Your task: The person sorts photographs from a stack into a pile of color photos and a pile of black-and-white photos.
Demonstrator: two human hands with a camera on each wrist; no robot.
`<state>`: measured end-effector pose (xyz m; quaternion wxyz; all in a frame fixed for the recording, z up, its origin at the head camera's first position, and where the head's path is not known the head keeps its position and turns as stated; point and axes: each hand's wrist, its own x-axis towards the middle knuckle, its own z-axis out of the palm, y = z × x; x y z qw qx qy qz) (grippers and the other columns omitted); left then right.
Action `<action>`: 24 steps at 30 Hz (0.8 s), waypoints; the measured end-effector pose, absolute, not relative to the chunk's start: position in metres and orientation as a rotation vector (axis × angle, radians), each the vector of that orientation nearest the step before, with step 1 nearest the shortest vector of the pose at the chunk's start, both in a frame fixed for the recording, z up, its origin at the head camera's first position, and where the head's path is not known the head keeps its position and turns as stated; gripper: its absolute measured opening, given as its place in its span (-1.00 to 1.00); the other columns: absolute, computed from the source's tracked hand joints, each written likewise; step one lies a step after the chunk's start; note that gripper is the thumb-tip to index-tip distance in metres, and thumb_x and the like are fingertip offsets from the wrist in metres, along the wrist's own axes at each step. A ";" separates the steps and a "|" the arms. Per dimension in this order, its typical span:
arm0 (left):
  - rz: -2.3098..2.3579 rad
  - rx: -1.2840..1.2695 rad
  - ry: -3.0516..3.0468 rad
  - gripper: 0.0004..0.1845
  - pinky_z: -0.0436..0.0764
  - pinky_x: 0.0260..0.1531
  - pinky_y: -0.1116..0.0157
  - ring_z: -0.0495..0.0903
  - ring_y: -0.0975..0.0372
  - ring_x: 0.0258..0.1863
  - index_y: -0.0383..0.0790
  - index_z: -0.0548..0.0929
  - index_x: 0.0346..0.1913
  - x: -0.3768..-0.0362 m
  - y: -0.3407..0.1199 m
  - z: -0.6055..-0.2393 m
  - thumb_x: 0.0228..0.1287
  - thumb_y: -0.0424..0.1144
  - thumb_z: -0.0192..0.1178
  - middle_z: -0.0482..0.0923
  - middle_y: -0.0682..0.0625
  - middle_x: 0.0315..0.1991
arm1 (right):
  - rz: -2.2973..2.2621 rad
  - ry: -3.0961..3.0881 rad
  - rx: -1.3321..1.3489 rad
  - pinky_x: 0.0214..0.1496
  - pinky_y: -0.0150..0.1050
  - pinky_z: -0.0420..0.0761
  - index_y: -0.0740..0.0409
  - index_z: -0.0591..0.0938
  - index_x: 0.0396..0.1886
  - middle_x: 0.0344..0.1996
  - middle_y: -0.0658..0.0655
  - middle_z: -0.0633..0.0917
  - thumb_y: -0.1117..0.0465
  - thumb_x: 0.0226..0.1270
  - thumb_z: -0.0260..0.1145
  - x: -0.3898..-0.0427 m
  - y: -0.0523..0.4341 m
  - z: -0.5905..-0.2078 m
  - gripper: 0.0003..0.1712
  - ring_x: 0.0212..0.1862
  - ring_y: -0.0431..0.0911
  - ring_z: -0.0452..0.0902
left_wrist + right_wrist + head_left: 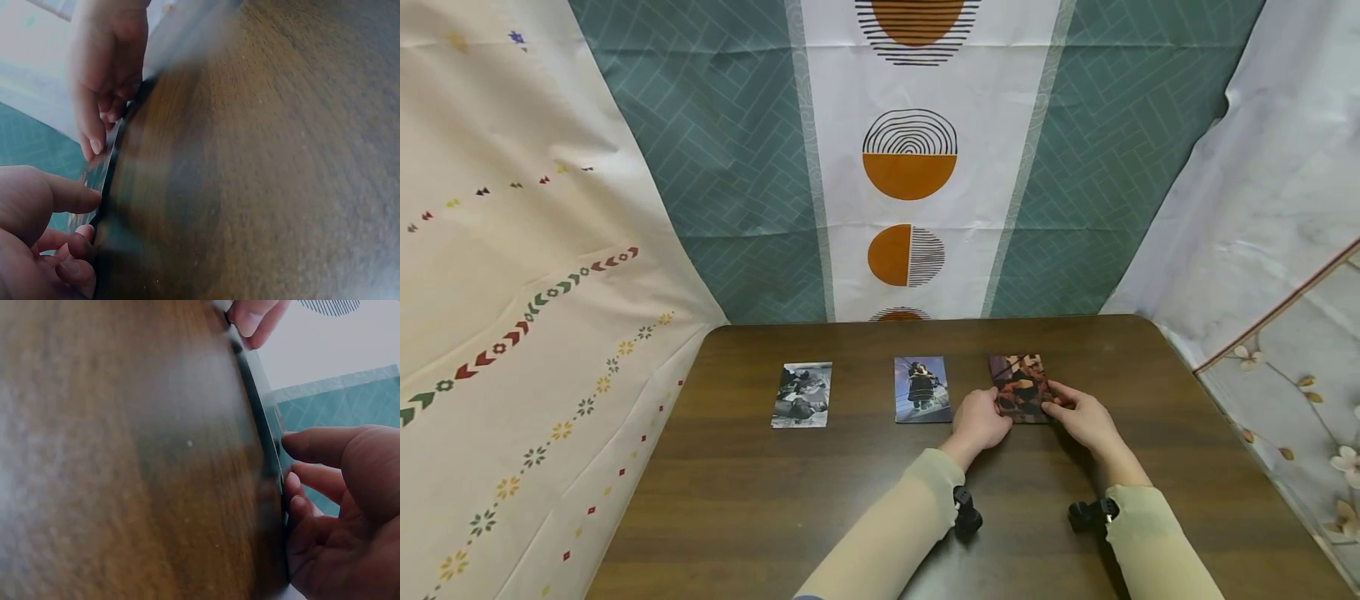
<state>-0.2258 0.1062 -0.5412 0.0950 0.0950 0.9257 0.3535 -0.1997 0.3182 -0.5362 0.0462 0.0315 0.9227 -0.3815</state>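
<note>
Both hands, left hand (981, 422) and right hand (1084, 418), pinch the side edges of the rightmost photo (1018, 385) on the bench (820, 492); judged light, thin, bendable, best lifted by its edges.

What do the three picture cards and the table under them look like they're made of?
Right card, held at its edges by the left hand and right hand: looks like thin printed photo paper or card, seen edge-on as a thin sheet in the wrist views. Middle card and left card: seemingly the same, lying flat. Table: dark brown wood or wood-look laminate, with visible grain and a soft sheen.
</note>
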 end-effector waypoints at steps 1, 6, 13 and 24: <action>1.043 0.277 2.739 -0.30 0.27 -0.56 0.30 0.32 0.27 -0.63 -0.09 0.55 0.53 -0.226 0.107 -0.541 0.32 -0.20 0.41 0.40 0.14 -0.61 | -1.146 2.823 0.090 0.01 0.07 0.47 0.31 0.38 0.60 0.07 0.32 0.65 0.06 0.63 0.29 -0.200 0.319 -0.536 -0.28 0.08 0.22 0.55; 0.954 0.275 2.786 -0.32 0.38 -0.48 0.29 0.45 0.25 -0.50 -0.05 0.57 0.52 -0.224 0.108 -0.538 0.32 -0.16 0.41 0.48 0.09 -0.47 | -1.064 2.864 0.042 0.06 0.19 0.49 0.37 0.41 0.57 0.01 0.30 0.68 0.08 0.61 0.31 -0.203 0.319 -0.538 -0.29 0.07 0.24 0.57; 0.876 0.298 2.836 -0.32 0.55 -0.29 0.28 0.59 0.24 -0.26 -0.01 0.59 0.51 -0.222 0.108 -0.537 0.32 -0.09 0.43 0.61 0.05 -0.19 | -1.030 2.899 0.015 0.11 0.29 0.50 0.38 0.43 0.54 0.00 0.32 0.68 0.09 0.59 0.33 -0.204 0.319 -0.539 -0.30 0.10 0.31 0.57; 0.868 0.313 2.849 -0.32 0.54 -0.27 0.30 0.58 0.26 -0.24 -0.02 0.60 0.50 -0.222 0.105 -0.539 0.31 -0.07 0.45 0.62 0.07 -0.16 | -1.030 2.894 0.018 0.03 0.17 0.49 0.38 0.44 0.53 -0.08 0.22 0.69 0.07 0.60 0.33 -0.206 0.322 -0.538 -0.31 -0.02 0.18 0.57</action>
